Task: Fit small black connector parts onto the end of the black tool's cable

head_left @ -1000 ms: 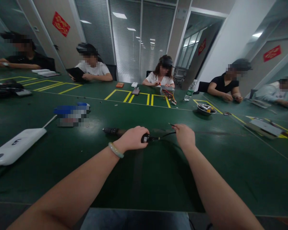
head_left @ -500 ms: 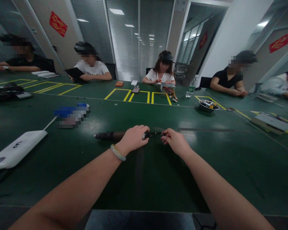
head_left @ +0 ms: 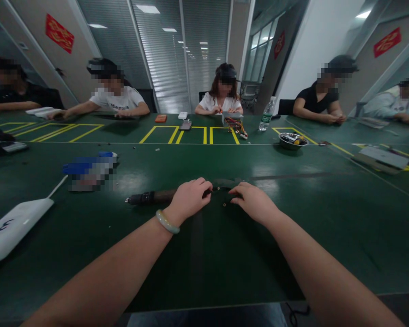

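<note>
Left hand (head_left: pixel 190 198) wrapped round electric screwdriver (head_left: pixel 152 197), pointing left. Right hand (head_left: pixel 254 202) curled at black cable (head_left: pixel 225 187); cannot tell if pinching.

green table (head_left: pixel 225 263) | glass partition (head_left: pixel 157 27) with blinds (head_left: pixel 162 91) | white pillar (head_left: pixel 310 45) | dark chair (head_left: pixel 286 107) | red posters (head_left: pixel 59 33)

An office meeting room, by its look: glass partitions (head_left: pixel 209 27) and slatted blinds (head_left: pixel 160 68) stand beyond the far edge of a large green tabletop (head_left: pixel 191 165), where people (head_left: pixel 216 102) sit on dark chairs (head_left: pixel 286 107) near rectangles of yellow tape (head_left: pixel 205 135).
</note>
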### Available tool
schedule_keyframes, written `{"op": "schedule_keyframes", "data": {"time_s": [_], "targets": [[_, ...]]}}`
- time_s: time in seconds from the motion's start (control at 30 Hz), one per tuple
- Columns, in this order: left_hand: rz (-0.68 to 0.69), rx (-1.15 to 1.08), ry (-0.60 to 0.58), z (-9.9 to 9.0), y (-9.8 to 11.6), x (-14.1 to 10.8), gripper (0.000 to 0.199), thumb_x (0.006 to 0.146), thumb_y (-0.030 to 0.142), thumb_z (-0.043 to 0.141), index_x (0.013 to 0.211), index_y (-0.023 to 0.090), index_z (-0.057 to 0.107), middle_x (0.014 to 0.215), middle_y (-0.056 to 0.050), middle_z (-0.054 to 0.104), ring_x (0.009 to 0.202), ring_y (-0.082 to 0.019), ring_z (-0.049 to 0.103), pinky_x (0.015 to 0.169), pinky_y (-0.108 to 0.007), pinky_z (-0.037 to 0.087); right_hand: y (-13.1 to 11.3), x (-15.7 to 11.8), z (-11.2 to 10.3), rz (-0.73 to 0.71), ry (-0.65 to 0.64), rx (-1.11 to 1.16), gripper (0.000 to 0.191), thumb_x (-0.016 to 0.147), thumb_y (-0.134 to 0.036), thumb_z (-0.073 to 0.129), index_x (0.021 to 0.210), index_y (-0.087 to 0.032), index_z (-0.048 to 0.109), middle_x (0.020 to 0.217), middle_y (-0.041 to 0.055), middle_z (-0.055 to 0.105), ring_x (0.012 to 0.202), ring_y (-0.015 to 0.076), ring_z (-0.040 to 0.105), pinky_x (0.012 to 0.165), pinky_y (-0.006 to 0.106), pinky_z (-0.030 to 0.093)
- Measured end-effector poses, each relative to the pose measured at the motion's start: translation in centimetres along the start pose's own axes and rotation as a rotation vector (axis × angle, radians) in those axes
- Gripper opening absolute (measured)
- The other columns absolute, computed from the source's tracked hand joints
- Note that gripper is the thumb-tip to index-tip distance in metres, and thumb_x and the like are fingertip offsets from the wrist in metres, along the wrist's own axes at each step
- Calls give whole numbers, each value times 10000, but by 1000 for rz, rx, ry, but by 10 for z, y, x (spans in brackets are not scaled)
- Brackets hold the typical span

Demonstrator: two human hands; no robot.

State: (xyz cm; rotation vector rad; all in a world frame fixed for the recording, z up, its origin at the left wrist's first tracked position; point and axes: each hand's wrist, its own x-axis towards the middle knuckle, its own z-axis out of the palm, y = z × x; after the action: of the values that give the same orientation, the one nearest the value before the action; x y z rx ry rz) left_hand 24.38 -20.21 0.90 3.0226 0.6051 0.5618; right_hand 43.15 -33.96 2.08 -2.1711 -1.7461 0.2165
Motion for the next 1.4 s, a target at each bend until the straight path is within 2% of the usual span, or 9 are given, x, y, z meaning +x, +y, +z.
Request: {"op": "schedule_keyframes", "data": {"time_s": [0.17,0.3,0.43,0.6,0.7,0.8,1.07,1.2,1.4], "targets": [[72,-70,-28,-5,5,-3,124,864,285,576,975,236,604,966,-11,592,867,-165,574,757,-301,456,-2,1,1,13,-104,-19,74,824,-224,708,897,-228,701,916,4,604,790,147,575,689,248,403],[85,-106,-50,-7,10,-3,123,867,284,575,976,242,612,976,-10,596,889,-170,575,787,-314,463,-7,1,2,-6,-152,9,37,801,-202,723,808,-231,701,873,0,621,789,159,581,679,248,390],[93,-103,-82,-9,10,-2,135,874,284,557,984,241,623,996,-31,591,915,-184,573,792,-323,462,-13,-7,1,105,-134,74,34,847,-202,667,875,-220,674,828,2,651,768,165,601,629,247,381],[105,-113,-77,-9,8,-2,133,875,290,560,986,248,620,1004,-20,584,906,-179,567,783,-322,459,-16,-21,2,229,-258,194,55,888,-236,607,917,-202,640,695,-14,648,587,138,590,530,233,377],[94,-128,-65,-8,7,-2,141,865,335,587,973,250,616,985,-13,587,902,-183,567,784,-324,455,-15,-22,3,241,-311,230,81,889,-253,602,859,-201,656,657,-13,644,558,133,594,512,225,387],[72,-130,-55,-6,8,-2,173,856,373,606,953,230,610,961,-21,594,902,-189,568,782,-323,446,-15,-21,1,245,-306,264,48,862,-210,619,864,-197,665,669,-14,654,590,132,614,528,212,410],[41,-106,-70,-8,9,-2,157,874,356,573,952,223,602,974,-24,602,882,-179,570,758,-316,445,-14,-22,-13,281,-337,212,118,814,-140,644,893,-206,701,692,-12,666,625,140,626,537,213,415],[66,-118,-72,-10,8,-3,142,874,337,563,966,243,615,979,-18,600,894,-178,571,765,-313,449,-13,-20,-12,236,-255,48,83,801,-179,683,825,-249,720,718,-15,668,676,161,620,562,236,391],[66,-129,-66,-10,8,-2,148,870,332,561,968,243,626,981,-21,607,903,-179,582,782,-308,455,-20,-5,15,167,44,-12,68,865,-229,643,873,-257,705,862,-2,682,804,187,614,678,267,416]]}}
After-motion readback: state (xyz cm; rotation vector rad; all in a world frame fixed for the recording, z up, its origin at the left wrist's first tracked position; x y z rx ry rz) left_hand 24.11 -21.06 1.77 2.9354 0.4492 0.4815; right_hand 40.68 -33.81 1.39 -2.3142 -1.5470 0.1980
